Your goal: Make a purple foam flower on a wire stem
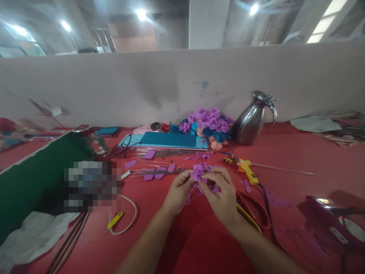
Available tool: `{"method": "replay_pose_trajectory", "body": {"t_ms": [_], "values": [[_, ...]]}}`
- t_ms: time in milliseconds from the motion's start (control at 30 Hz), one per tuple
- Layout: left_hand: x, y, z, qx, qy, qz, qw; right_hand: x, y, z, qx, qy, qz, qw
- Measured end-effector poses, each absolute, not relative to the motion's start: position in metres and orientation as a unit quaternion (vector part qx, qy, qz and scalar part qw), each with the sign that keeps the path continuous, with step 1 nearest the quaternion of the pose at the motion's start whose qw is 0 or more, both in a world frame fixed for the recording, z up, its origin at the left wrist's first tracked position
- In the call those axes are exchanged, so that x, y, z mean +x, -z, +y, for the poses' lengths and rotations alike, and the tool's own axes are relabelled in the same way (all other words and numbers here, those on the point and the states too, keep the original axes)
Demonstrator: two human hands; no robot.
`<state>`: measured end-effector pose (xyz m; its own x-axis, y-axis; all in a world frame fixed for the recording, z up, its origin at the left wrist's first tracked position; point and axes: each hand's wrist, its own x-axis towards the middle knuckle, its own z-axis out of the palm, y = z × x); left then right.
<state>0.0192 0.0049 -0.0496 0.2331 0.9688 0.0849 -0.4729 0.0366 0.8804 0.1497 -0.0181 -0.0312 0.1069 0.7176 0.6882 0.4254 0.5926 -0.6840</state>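
Observation:
Both hands meet over the red table around a purple paper rose. My left hand pinches it from the left, with thumb and fingertips at its petals. From the right, my right hand grips its edge with bent fingers; the fingers partly hide the lower petals. Cut purple paper petals lie to the left of the hands, some over thin clear sticks. Purple scraps lie beneath and around the fingers. Close to my right forearm are scissors with red and yellow handles, partly covered by it.
A yellow glue gun with a black cord lies to the right. Behind are a heap of paper flowers, blue paper sheets, eyeglasses and a steel jug. A glass jar stands left, by a green partition.

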Motion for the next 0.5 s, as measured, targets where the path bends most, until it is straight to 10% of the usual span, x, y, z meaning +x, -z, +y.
{"method": "replay_pose_trajectory", "body": {"t_ms": [500], "values": [[0.0146,0.0570,0.0070,0.460,-0.522,0.300,0.653,0.1597,0.0275,-0.0105,-0.387,-0.098,-0.703,0.588]]}}
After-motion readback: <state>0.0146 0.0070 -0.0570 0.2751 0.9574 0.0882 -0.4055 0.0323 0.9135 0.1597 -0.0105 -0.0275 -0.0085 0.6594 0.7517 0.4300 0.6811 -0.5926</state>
